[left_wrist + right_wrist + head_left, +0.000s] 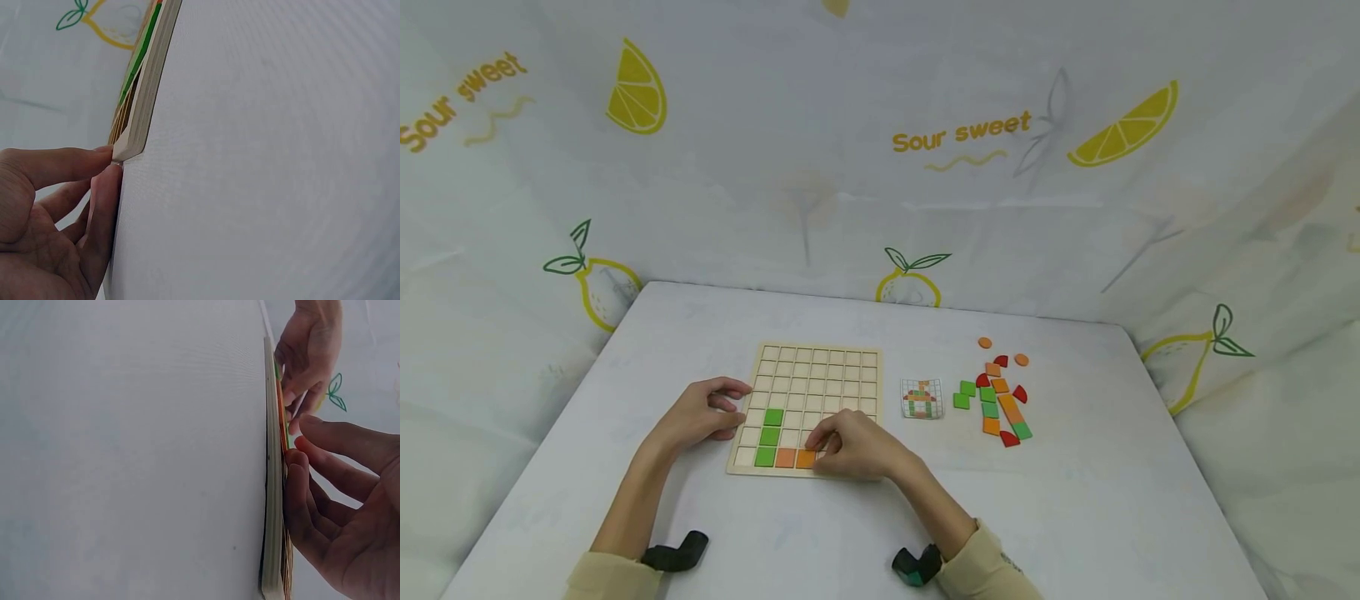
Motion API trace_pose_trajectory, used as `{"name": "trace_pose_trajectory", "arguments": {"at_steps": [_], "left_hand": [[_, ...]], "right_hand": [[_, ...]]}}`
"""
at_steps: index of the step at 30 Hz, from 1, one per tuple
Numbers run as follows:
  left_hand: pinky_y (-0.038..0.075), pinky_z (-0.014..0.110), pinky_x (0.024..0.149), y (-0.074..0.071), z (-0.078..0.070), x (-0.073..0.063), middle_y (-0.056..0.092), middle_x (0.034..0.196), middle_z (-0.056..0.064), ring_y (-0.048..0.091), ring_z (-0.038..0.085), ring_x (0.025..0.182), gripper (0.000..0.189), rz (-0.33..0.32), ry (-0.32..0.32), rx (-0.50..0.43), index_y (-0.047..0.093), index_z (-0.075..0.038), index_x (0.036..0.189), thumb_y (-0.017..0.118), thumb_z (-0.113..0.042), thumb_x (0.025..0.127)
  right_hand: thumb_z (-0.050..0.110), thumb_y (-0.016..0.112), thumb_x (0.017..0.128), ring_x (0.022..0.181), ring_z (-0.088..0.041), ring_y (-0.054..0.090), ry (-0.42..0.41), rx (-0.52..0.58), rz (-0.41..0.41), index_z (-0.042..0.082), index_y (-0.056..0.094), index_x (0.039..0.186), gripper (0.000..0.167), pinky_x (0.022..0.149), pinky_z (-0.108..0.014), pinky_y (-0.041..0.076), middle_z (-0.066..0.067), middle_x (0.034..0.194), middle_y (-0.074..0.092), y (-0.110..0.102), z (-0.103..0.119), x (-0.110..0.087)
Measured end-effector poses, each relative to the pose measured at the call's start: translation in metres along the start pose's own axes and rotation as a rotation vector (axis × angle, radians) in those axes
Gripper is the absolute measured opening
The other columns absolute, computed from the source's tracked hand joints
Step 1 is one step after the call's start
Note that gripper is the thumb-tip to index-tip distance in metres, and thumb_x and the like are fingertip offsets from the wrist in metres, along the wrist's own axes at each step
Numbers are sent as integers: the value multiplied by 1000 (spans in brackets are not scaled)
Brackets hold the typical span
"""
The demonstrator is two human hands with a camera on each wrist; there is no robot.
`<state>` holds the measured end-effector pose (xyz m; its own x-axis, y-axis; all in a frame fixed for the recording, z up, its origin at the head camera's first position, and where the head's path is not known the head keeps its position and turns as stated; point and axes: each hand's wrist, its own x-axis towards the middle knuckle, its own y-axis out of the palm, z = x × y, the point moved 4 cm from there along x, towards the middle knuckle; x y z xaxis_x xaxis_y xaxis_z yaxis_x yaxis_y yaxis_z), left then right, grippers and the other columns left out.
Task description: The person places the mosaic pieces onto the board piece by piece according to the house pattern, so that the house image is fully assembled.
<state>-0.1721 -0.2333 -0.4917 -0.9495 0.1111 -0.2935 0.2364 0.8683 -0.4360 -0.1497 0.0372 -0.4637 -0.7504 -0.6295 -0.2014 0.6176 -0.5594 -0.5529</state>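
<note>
A wooden grid board [820, 367] lies on the table. Three green square tiles [770, 436] stand in a column near its left side. Along the front row follow a light orange tile [785, 458] and a darker orange tile [805, 459]. My right hand [861, 450] bends over this front row, fingertips at the darker orange tile's right end; in the right wrist view a gap shows between its upper fingertips [306, 422] and those at the board. My left hand [696, 412] rests beside the board, its fingertips touching the left edge, near a corner in the left wrist view.
Right of the board lies a small printed pattern card [921, 398]. Farther right are scattered loose pieces: green squares [967, 388], orange squares [991, 426], red quarter-round pieces [1010, 438] and orange discs [1022, 360]. A lemon-printed white cloth [775, 225] hangs behind the table.
</note>
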Motion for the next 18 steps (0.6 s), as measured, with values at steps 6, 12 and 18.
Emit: {"name": "trace_pose_trajectory", "arguments": {"at_steps": [6,12,18], "left_hand": [[66,27,67,-1,0,-1,65,106,12,64,18,88,51,5,13,0,63,2,141,77,-5,93],[65,27,67,0,1,0,65,106,12,64,18,88,51,4,8,-6,63,1,142,77,-6,93],[65,27,67,0,3,1,65,104,11,64,18,87,51,5,11,-4,64,1,142,77,-6,93]], "right_hand": [[6,81,89,79,-4,69,4,12,4,7,82,109,20,74,-18,57,-3,102,80,-6,0,-3],[8,83,91,83,-7,71,-36,42,-17,4,81,113,22,73,-19,59,-10,109,80,-20,-1,-10],[13,84,93,87,-10,71,-26,71,-63,4,81,116,25,72,-20,58,-12,115,80,-39,-11,-22]]}}
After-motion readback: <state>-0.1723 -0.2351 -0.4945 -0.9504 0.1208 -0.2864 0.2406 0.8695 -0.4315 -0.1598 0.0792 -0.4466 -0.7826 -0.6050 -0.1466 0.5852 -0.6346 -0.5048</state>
